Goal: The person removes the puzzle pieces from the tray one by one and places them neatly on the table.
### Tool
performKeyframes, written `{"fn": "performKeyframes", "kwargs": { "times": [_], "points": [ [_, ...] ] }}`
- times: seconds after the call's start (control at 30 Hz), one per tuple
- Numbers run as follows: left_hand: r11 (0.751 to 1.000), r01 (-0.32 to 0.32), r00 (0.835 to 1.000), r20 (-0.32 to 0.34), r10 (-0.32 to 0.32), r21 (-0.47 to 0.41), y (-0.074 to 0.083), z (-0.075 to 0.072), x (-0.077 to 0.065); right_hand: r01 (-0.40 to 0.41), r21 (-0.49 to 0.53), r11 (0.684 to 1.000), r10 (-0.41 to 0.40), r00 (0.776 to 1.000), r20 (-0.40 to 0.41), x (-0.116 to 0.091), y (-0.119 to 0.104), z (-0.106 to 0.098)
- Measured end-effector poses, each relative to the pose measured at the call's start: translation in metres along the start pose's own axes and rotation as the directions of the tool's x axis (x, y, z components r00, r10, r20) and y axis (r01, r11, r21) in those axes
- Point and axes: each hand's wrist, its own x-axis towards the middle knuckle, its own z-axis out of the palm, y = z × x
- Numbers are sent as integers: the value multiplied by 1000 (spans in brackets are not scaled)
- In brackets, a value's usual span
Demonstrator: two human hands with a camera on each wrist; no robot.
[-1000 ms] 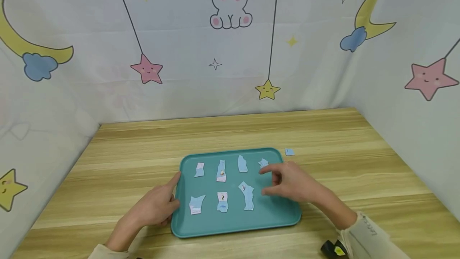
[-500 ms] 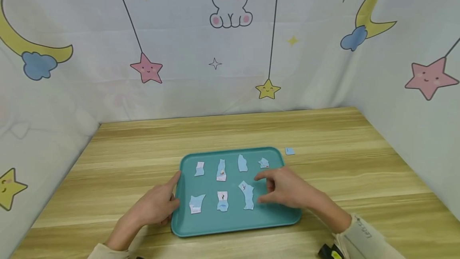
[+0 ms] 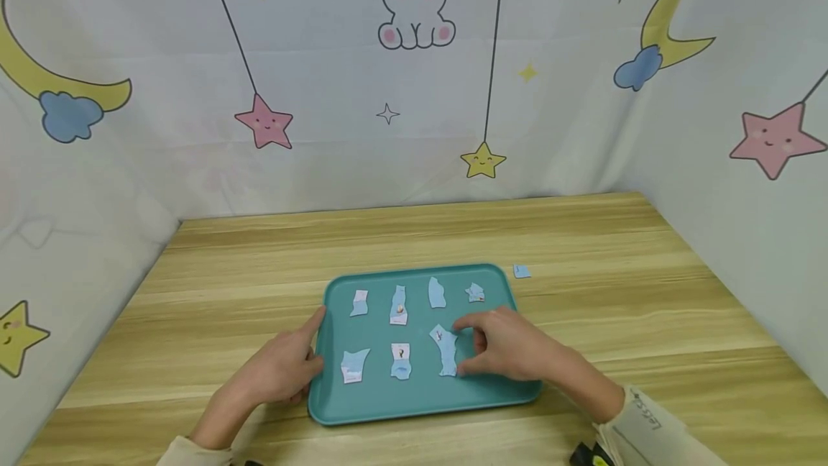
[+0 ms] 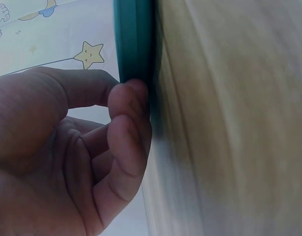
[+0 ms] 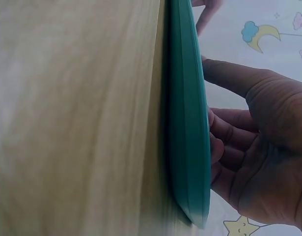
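Several torn light-blue paper pieces lie in two rows on a teal tray (image 3: 414,408). My left hand (image 3: 278,365) holds the tray's left rim, its index finger along the edge and thumb against it; in the left wrist view its other fingers (image 4: 126,142) curl beside the rim. Over the right half of the tray, my right hand (image 3: 511,344) has thumb and index finger spread apart. Their tips are at the right side of a long paper piece (image 3: 445,351) with a small dark print; whether they touch it I cannot tell. In the right wrist view, the tray's rim hides the pieces.
One small blue paper piece (image 3: 521,271) lies on the wooden table (image 3: 259,257) beyond the tray's right back corner. A printed white cloth (image 3: 336,164) stands behind the table and along its sides.
My right hand has moved left and slightly towards me, to the long paper piece, uncovering the small piece at the back right. The left hand stays at the rim.
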Motion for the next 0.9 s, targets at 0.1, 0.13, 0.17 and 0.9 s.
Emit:
{"fn": "performKeyframes", "kwargs": {
  "times": [0.1, 0.13, 0.17, 0.9],
  "points": [
    [1000, 1, 1000, 2, -1, -5, 0, 0, 0, 4, -7, 1000, -4, 1000, 4, 0, 0, 1],
    [1000, 1, 1000, 3, -1, -6, 0, 0, 0, 5, -11, 1000, -5, 1000, 2, 0, 0, 1],
    [1000, 1, 1000, 2, -1, -7, 0, 0, 0, 5, -15, 1000, -5, 1000, 1, 0, -1, 2],
    [1000, -10, 1000, -2, 10, -6, -1, 0, 1, -28, -94, 995, 25, 999, -30, 3, -3, 8]
  ]
}}
